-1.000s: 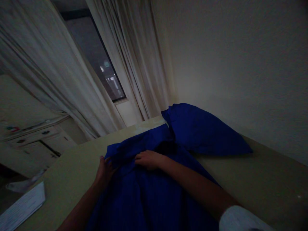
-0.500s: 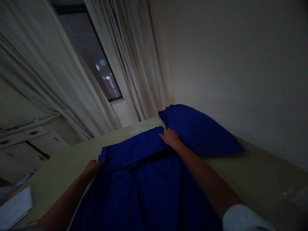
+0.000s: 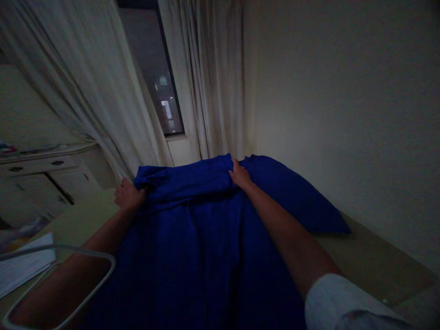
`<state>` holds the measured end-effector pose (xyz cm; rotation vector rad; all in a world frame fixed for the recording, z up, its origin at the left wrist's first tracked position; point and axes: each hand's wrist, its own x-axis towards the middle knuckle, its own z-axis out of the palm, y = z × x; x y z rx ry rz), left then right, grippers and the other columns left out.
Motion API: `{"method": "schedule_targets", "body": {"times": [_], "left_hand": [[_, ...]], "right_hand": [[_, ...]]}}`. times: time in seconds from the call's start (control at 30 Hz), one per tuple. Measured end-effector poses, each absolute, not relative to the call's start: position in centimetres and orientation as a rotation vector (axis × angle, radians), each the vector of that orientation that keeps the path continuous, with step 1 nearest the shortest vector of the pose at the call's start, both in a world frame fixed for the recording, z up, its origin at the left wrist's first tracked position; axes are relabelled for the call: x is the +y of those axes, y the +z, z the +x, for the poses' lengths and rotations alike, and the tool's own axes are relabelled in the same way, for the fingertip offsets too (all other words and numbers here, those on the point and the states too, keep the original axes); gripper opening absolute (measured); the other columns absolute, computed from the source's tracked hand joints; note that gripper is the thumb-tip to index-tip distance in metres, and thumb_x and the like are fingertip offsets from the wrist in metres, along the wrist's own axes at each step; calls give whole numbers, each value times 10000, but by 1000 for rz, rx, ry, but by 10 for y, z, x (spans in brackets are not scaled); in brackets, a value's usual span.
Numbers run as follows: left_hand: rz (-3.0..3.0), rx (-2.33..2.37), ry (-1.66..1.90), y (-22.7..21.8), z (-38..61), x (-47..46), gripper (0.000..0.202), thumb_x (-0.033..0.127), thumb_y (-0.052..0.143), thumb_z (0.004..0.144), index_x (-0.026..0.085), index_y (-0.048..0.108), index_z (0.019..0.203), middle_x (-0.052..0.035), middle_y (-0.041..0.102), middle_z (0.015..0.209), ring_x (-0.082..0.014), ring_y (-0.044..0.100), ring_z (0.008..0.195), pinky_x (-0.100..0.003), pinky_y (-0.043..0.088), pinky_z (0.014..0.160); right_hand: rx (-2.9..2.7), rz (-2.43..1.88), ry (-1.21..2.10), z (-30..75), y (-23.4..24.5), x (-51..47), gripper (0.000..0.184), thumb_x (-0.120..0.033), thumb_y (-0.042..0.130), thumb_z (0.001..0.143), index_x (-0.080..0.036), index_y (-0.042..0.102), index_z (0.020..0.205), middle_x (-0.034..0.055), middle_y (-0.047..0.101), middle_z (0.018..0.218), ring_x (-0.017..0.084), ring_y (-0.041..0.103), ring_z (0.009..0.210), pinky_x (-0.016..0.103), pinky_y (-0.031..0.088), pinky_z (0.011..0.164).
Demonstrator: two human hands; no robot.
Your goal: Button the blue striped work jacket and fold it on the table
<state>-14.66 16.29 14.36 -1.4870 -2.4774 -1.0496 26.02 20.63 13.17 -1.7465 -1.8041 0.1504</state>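
A large blue cloth (image 3: 192, 229) spreads in front of me, its far edge folded over into a band. My left hand (image 3: 129, 193) is closed on the left end of that band, thumb on the near side. At the right end, my right hand (image 3: 239, 174) pinches the band, fingers over its top edge. Both arms reach forward and the far edge is held up. Just beyond my right hand lies a blue pillow (image 3: 292, 195), its left part partly hidden by the hand and cloth. What kind of cloth this is I cannot tell.
A pale flat surface (image 3: 374, 256) lies under the pillow, against the wall (image 3: 343, 101). Printed papers (image 3: 29, 266) lie at the left, and a pale cable (image 3: 85, 250) loops across my left forearm. Curtains (image 3: 220, 82), a window (image 3: 154, 59) and a white cabinet (image 3: 37, 188) stand behind.
Both hands have raised the folded edge of the cloth and moved it farther away. The view has tilted and shifted, and the cable has come into sight at lower left.
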Motion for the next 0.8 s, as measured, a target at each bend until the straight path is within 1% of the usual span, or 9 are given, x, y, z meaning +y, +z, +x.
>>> {"method": "schedule_targets", "body": {"times": [0.07,0.17,0.23,0.3,0.43,0.57,0.67,0.73,0.8], "left_hand": [[-1581,-2416,-925,136,-131,149,819,438,651,878,2,369,1512,-347,481,1486,-463,474,1397,-605,434,1099],[-2233,-2167,-747,93,-111,99,747,439,559,930,33,389,1534,-266,515,1514,-353,507,1406,-476,411,1161],[-2486,-2002,-596,56,-108,46,764,524,534,942,114,389,1570,-205,509,1552,-345,502,1414,-504,402,1164],[-2580,-1920,-503,24,-113,-13,697,564,469,981,218,409,1583,-141,514,1569,-323,506,1417,-520,396,1164],[-2567,-1882,-356,-11,-126,-105,645,578,480,986,381,385,1593,-57,412,1652,-317,438,1475,-531,365,1178],[-2416,-1933,-268,-19,-121,-145,689,622,473,971,395,330,1605,-53,325,1691,-365,324,1536,-644,235,1213],[-2453,-1881,-243,-19,-111,-174,775,664,488,943,369,274,1626,-79,288,1699,-392,278,1551,-687,211,1207],[-2519,-1800,-232,-21,-111,-202,880,660,599,871,377,256,1630,-75,279,1702,-404,274,1551,-684,210,1215],[-2536,-1734,-228,-28,-122,-233,929,549,715,794,432,288,1611,-37,320,1690,-403,302,1540,-676,188,1231]], "right_hand": [[-1818,-1778,111,250,131,202,648,-334,555,1008,-130,317,1574,233,578,1435,340,622,1266,446,473,1055],[-1974,-1654,121,252,106,167,658,-385,564,1004,-144,338,1573,221,542,1477,333,589,1311,456,454,1101],[-2117,-1538,178,265,78,127,655,-416,584,993,-154,379,1557,202,542,1484,319,556,1354,459,426,1145],[-2238,-1423,239,284,51,80,655,-484,588,987,-167,425,1537,183,542,1490,307,528,1385,459,400,1181],[-2288,-1437,270,318,13,-2,739,-618,579,963,-209,426,1559,160,529,1519,311,517,1398,486,401,1194],[-2284,-1612,222,326,-1,-42,790,-653,530,971,-171,406,1585,193,470,1577,355,459,1454,545,370,1211],[-2312,-1648,190,324,-1,-69,765,-608,494,1002,-143,384,1600,203,435,1602,353,419,1486,539,342,1231],[-2321,-1651,192,329,0,-100,753,-584,482,1015,-150,352,1617,195,423,1612,342,415,1491,532,345,1233],[-2330,-1627,195,342,0,-139,747,-565,470,1027,-193,282,1647,167,409,1628,320,427,1486,520,371,1220]]}}
